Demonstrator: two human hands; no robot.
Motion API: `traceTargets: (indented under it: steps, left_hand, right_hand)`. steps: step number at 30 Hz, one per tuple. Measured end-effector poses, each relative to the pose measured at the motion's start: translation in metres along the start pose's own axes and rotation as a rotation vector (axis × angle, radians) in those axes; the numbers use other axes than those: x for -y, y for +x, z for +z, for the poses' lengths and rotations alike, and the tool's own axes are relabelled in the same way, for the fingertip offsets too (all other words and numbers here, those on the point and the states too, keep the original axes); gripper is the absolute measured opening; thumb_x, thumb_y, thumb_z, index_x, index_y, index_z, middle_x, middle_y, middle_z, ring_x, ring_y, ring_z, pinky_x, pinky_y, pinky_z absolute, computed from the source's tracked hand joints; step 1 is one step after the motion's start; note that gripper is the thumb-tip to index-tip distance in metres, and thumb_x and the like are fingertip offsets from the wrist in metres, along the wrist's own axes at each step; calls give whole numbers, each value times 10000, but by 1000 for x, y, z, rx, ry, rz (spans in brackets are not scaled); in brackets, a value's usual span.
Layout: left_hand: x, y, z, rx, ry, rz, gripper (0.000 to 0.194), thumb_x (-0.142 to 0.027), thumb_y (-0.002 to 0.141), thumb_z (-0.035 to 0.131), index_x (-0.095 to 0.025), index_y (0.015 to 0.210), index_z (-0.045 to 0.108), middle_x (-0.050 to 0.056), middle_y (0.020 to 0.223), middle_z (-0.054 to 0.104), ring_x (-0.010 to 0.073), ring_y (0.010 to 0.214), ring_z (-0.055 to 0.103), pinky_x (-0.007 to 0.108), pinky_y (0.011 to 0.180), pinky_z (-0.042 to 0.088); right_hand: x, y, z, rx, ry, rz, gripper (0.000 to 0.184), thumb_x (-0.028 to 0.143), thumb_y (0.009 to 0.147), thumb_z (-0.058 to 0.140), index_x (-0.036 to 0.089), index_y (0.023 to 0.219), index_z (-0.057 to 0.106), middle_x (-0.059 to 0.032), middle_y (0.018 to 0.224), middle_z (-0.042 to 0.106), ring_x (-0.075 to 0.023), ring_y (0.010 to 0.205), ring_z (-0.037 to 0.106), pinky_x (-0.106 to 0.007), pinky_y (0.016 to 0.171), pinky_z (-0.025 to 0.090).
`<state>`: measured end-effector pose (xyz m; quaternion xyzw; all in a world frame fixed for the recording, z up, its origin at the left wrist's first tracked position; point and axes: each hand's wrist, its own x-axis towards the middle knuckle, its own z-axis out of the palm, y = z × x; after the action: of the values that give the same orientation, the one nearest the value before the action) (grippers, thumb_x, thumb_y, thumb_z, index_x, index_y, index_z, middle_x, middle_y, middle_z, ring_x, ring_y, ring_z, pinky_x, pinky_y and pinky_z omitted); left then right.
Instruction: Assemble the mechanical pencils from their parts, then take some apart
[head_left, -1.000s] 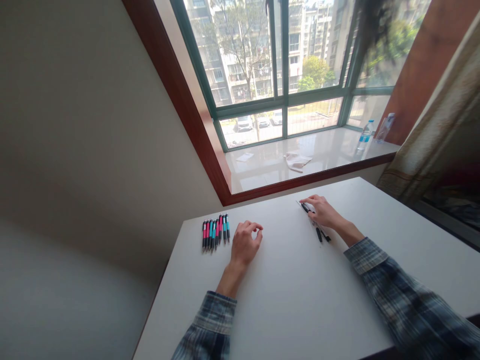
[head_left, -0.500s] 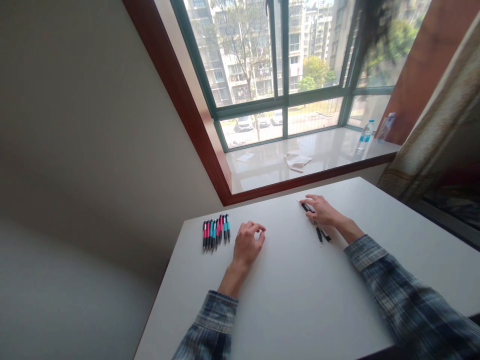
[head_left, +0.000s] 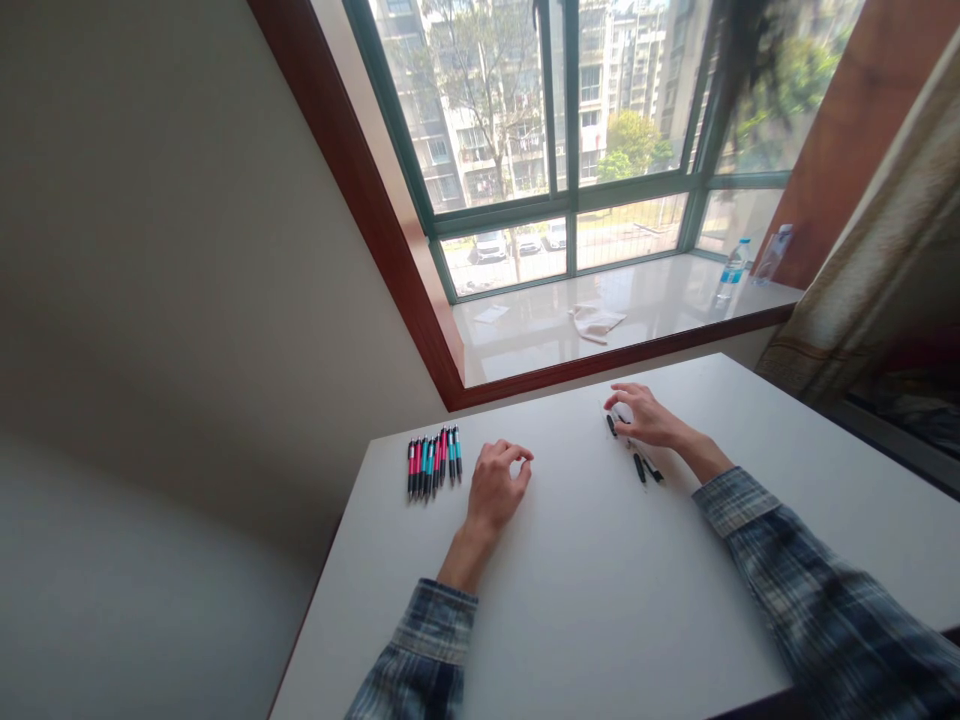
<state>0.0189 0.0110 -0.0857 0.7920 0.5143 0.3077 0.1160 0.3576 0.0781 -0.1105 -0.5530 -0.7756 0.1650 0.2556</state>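
My left hand [head_left: 496,485] rests on the white table [head_left: 585,590], its fingers loosely curled and a small gap between thumb and index finger. It holds nothing. To its left lies a row of several pens [head_left: 435,465] with pink or teal barrels and black grips, side by side. At the far right side of the table, my right hand [head_left: 641,415] arches over a few black-gripped pens. Its thumb and fingers are apart. One pen's black grip [head_left: 611,426] shows by the thumb; another black grip [head_left: 640,469] lies below the palm. The hand partly hides these pens.
Behind the table is a window sill [head_left: 517,345] with a crumpled pale cloth [head_left: 596,323] and a plastic bottle [head_left: 733,268]. A wall [head_left: 225,350] stands to the left, a curtain [head_left: 847,240] to the right.
My right hand has shifted slightly up and right, its fingers less low over the pens. The pen by its thumb lies at a different angle. My left hand stays still.
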Motion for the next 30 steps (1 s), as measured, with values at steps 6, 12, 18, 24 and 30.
traceTargets:
  steps: [6,12,18,24,30]
  left_hand:
    - [2,1,-1,1,-8,3,174,-171,904,584,-254,911,737,43,950,695,250,983,575,413,928,470]
    - [1,1,-4,6,-10,-2,174,-169,901,589,-256,899,740,43,948,695,250,985,573,417,938,467]
    - [0,1,-6,9,-18,-4,173,-167,899,594,-253,898,744,45,949,695,253,998,577,417,946,464]
    - [-3,2,-5,-11,-37,11,163,-213,925,583,-248,921,742,49,956,701,253,1008,589,412,940,467]
    - [-16,10,3,58,-258,-49,266,-405,979,554,-236,1046,748,57,1004,736,219,904,650,368,867,510]
  right_hand:
    - [1,-4,-8,29,-8,0,382,268,808,690,271,1189,669,-111,1539,442,-347,1487,312,-533,1181,337]
    - [4,-4,-6,63,-22,-12,411,454,823,752,274,1188,693,-115,1577,411,-362,1515,259,-545,1195,313]
    - [-1,-1,-2,53,-31,-37,386,514,819,768,277,1123,747,-103,1548,458,-370,1485,307,-549,1179,332]
    - [15,-1,-8,-104,-17,-61,336,531,831,763,273,1046,761,-97,1456,549,-369,1437,379,-577,1148,376]
    - [66,-5,4,-173,33,-316,354,439,779,846,273,1065,722,-98,1427,572,-359,1445,380,-577,1145,406]
